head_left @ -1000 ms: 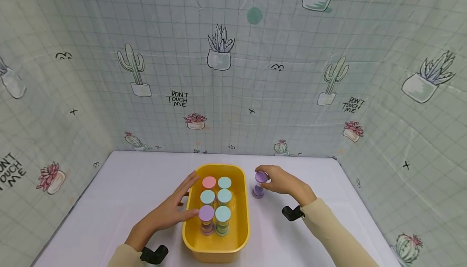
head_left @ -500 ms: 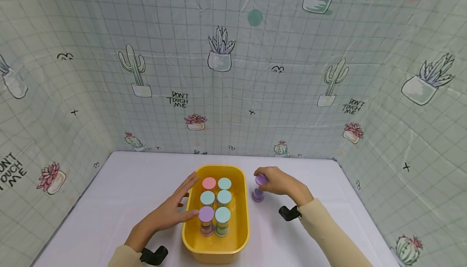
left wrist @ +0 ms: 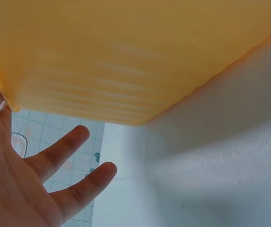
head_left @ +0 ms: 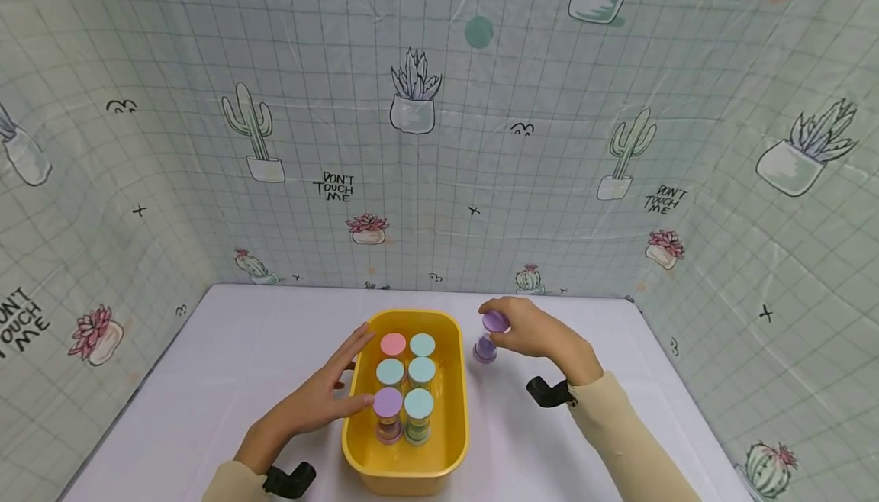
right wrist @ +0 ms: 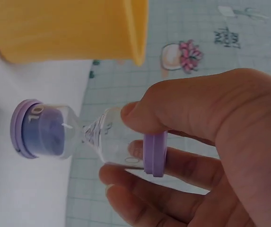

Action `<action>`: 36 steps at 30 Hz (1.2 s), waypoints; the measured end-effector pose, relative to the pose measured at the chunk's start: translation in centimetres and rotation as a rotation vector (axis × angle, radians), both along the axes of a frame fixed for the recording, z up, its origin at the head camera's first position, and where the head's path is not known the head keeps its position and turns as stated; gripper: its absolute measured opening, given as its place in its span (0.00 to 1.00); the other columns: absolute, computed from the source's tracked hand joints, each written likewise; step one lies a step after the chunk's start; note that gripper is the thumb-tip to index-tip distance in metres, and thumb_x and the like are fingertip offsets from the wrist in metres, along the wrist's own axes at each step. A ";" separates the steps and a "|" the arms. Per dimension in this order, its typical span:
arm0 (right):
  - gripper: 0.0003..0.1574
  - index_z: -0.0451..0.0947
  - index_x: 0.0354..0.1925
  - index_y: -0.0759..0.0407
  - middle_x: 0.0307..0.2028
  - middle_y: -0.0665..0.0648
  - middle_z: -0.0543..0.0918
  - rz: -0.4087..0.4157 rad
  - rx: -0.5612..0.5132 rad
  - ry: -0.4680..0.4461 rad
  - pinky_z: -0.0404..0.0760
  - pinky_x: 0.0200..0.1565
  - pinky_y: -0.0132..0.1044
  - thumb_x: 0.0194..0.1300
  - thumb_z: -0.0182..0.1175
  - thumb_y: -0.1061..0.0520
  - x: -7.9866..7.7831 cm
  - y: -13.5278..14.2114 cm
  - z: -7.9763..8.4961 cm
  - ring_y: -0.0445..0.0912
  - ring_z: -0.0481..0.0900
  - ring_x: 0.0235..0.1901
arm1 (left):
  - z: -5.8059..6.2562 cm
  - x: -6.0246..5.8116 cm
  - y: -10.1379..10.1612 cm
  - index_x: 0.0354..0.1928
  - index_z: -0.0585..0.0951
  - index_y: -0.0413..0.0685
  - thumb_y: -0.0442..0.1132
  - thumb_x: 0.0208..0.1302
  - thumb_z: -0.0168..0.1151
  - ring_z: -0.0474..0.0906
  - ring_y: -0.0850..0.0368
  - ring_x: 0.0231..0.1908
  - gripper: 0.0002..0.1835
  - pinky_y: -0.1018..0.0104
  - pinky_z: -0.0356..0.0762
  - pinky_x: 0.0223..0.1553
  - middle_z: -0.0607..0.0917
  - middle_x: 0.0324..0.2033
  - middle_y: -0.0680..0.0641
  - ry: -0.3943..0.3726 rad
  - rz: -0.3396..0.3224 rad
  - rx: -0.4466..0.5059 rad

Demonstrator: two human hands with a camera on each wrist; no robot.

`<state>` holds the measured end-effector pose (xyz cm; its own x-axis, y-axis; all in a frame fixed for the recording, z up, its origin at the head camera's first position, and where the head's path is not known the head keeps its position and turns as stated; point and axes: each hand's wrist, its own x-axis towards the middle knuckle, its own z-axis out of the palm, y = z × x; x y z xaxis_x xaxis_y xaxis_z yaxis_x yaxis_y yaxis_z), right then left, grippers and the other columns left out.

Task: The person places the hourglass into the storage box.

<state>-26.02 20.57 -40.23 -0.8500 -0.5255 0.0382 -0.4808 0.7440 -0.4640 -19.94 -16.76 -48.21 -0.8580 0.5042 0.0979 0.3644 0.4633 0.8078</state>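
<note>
A purple-capped sand timer stands nearly upright over the table right of the yellow basket; whether its base touches the table I cannot tell. My right hand pinches its upper end between thumb and fingers, and purple sand fills the lower bulb. My left hand lies at the basket's left side, fingers spread and mostly straight along the rim. Its thumb reaches over the rim, close to another purple-capped sand timer. Several more timers stand upright in the basket, including a pink-capped one and a light-blue-capped one.
The white table is enclosed by a cactus-printed cloth at the back and sides. Black wrist mounts sit at both sleeves. Inside the basket, timers stand in two rows, with yellow floor showing at the right and front.
My right hand and its sand timer dipped slightly toward me, then shifted up and away from me in the head view. The left hand and the basket have stayed in place.
</note>
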 end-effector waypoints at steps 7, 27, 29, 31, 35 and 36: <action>0.26 0.80 0.59 0.68 0.53 0.64 0.85 -0.007 0.016 0.058 0.86 0.54 0.47 0.62 0.65 0.66 1.3 -0.5 2.1 0.50 0.83 0.47 | 0.0 0.1 0.1 0.83 0.52 0.60 0.52 0.65 0.67 0.68 0.32 0.67 0.49 0.30 0.76 0.55 0.43 0.83 0.44 -0.004 0.000 0.004; 0.21 0.82 0.54 0.64 0.47 0.57 0.87 0.023 0.007 0.218 0.85 0.50 0.43 0.63 0.67 0.62 4.9 -2.2 7.2 0.47 0.81 0.45 | 0.0 0.1 0.1 0.82 0.53 0.58 0.49 0.66 0.67 0.68 0.30 0.66 0.48 0.31 0.76 0.53 0.43 0.83 0.42 0.004 -0.001 0.023; 0.21 0.82 0.54 0.64 0.47 0.56 0.87 0.030 0.013 0.223 0.85 0.49 0.42 0.63 0.67 0.61 5.2 -2.5 7.6 0.47 0.81 0.44 | 0.0 0.1 0.1 0.82 0.54 0.58 0.49 0.66 0.67 0.69 0.30 0.66 0.48 0.31 0.76 0.53 0.43 0.83 0.42 0.004 -0.001 0.024; 0.21 0.83 0.55 0.63 0.47 0.55 0.87 0.037 0.020 0.225 0.85 0.49 0.41 0.63 0.68 0.60 5.5 -2.8 8.1 0.46 0.81 0.44 | 0.0 0.1 0.1 0.82 0.54 0.57 0.50 0.66 0.67 0.69 0.30 0.66 0.47 0.31 0.76 0.53 0.43 0.83 0.42 0.006 0.001 0.024; 0.22 0.83 0.56 0.63 0.49 0.55 0.87 0.072 0.037 0.205 0.85 0.51 0.41 0.64 0.68 0.58 5.8 -3.5 8.8 0.46 0.81 0.45 | 0.0 0.0 0.2 0.82 0.54 0.57 0.51 0.65 0.67 0.70 0.31 0.65 0.47 0.33 0.77 0.53 0.43 0.83 0.42 0.004 0.008 0.020; 0.22 0.83 0.56 0.62 0.49 0.55 0.87 0.083 0.042 0.196 0.84 0.51 0.41 0.64 0.68 0.58 5.8 -3.6 8.9 0.46 0.81 0.46 | 0.0 0.0 0.2 0.82 0.54 0.57 0.51 0.65 0.67 0.70 0.31 0.65 0.47 0.33 0.77 0.53 0.43 0.83 0.42 0.003 0.010 0.017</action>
